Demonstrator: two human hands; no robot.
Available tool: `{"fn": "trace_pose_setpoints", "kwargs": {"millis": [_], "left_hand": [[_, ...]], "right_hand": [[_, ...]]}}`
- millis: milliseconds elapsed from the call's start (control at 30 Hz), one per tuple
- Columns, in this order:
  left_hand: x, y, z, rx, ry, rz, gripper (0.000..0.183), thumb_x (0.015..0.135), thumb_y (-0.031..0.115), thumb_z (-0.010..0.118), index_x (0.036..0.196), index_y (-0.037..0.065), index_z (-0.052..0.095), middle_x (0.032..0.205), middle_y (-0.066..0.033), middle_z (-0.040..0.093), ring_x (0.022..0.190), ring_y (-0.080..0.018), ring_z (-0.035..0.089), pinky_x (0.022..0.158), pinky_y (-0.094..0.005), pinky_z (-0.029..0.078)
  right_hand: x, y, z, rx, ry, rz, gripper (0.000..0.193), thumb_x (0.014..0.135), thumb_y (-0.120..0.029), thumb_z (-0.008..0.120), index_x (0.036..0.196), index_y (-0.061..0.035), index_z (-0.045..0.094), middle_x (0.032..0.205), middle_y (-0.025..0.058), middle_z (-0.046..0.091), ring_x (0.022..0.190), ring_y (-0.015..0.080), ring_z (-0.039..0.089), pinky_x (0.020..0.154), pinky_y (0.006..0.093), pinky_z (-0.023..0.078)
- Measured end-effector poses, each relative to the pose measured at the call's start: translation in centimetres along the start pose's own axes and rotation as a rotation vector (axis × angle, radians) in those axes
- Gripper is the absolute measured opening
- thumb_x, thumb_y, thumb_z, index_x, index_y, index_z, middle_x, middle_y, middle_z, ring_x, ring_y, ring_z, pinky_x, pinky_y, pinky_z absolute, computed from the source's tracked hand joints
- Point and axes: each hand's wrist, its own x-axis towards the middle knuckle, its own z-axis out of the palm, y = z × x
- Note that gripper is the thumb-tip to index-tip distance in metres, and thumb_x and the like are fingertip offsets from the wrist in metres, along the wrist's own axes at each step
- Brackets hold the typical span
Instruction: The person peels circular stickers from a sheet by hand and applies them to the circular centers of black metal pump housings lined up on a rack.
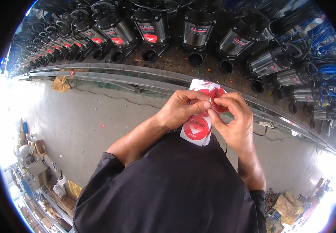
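Left hand: ours, the left hand (171, 110), is at the middle of the frame, pinching the sheets (196, 127) between thumb and bent fingers.
Right hand: just beside it, our right hand (236, 120) pinches a red disc (217, 93) with thumb and forefinger; we cannot tell whether the disc is wholly off its backing.
Sheets: we see a fanned white stack with round red prints, tilted, just right of the frame's middle, its lower end over our black shirt (168, 186).
Pumps: a curved row of black and silver pumps (150, 27) crosses the top; several from upper left to upper middle bear red labels (150, 38).
Bench: small coloured bits (209, 70) lie at upper middle, before the pumps; a grey rail (137, 69) runs below.
Floor: grey floor (117, 112) spans the middle, a crumpled brown bag (61, 84) at upper left.
Edges: blue cables (335, 81) at upper right, a laden shelf (53, 206) at lower left.
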Motion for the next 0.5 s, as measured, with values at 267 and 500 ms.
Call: {"fn": "trace_pose_setpoints", "kwargs": {"millis": [267,500], "left_hand": [[0.2,0.2,1.2,0.235,0.124,0.090,0.017,0.101,0.014,0.076,0.109,-0.001,0.078,0.098,-0.0019,0.076,0.092,-0.0084,0.066,0.083,-0.0282,0.055],[-0.3,1.9,2.1,0.555,0.184,0.105,0.013,0.099,0.012,0.076,0.106,0.001,0.077,0.091,-0.0050,0.076,0.085,-0.0093,0.067,0.078,-0.0283,0.055]], "right_hand": [[-0.2,0.5,0.2,0.177,0.029,0.119,0.023,0.083,0.006,0.081,0.104,0.0019,0.071,0.102,0.0105,0.071,0.085,0.0192,0.074,0.077,0.0308,0.060],[-0.1,0.5,0.4,0.114,0.061,0.105,0.022,0.081,0.008,0.079,0.100,0.0024,0.071,0.096,0.0107,0.072,0.080,0.0201,0.074,0.074,0.0303,0.059]]}}
